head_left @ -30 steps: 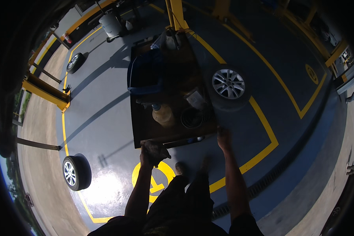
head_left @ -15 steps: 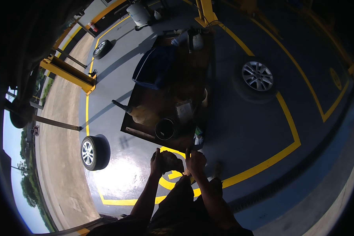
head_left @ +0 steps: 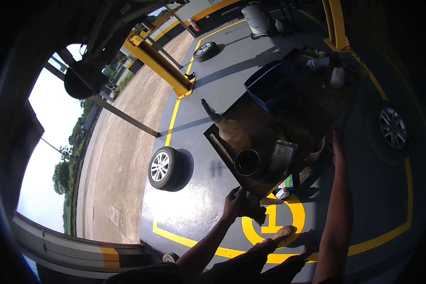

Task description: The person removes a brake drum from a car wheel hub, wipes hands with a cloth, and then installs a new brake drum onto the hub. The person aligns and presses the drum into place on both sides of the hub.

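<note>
Left hand (head_left: 234,202) grips cloth (head_left: 252,209); cart (head_left: 221,147) holds jug (head_left: 234,134).

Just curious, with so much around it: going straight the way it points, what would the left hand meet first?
Probably the edge of the dark cart, just ahead of the left hand, though depth is hard to judge.

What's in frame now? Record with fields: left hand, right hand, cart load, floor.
left hand: gripping a dark crumpled cloth
right hand: beside the dark-brown tray-topped cart; contact unclear in shadow
cart load: includes a tan jug with a dark spout and a dark-blue tub-shaped container
floor: silver-spoked wheel with black tyre, left of the cart; yellow painted lines
</note>
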A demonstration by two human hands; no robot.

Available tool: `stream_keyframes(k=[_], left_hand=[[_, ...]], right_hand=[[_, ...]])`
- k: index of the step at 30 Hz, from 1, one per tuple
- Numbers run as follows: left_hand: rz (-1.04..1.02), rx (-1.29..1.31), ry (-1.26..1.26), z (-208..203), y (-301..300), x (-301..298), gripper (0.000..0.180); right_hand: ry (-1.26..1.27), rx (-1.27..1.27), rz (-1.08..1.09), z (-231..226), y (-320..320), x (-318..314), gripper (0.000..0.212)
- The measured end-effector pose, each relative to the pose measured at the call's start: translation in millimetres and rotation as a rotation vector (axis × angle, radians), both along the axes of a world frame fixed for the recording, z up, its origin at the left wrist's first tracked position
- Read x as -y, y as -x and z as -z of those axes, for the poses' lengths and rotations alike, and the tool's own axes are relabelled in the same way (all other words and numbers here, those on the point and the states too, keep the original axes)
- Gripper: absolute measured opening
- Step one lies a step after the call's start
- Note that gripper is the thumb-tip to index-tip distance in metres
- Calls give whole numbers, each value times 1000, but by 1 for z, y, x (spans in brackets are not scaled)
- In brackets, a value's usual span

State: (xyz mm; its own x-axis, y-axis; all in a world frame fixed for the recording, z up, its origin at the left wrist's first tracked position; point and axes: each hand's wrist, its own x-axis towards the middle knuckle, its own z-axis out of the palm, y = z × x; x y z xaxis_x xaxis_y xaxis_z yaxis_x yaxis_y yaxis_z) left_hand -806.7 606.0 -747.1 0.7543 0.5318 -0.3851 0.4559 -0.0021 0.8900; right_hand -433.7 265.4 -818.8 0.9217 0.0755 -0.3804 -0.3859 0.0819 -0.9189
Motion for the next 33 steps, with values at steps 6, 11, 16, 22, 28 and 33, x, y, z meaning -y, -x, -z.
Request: stream_keyframes(k=[6,11,16,22,28,33], left_hand=[[46,-15,-82,3,19,-42,59],[63,-18,-232,13,24,-88,58],[63,76,-81,12,48,-185,56],[81,-24,-421,8,68,-292,56],[128,91,-236,-15,80,-385,53],[125,116,-363,-27,64,-453,58]], right_hand=[[116,29,66,82,-27,-106,84],[570,94,77,75,5,-149,87],[633,290,50,0,101,-206,74],[514,263,42,-23,190,-286,55],[515,276,49,-19,243,-365,55],[239,9,239,-41,289,-412,62]])
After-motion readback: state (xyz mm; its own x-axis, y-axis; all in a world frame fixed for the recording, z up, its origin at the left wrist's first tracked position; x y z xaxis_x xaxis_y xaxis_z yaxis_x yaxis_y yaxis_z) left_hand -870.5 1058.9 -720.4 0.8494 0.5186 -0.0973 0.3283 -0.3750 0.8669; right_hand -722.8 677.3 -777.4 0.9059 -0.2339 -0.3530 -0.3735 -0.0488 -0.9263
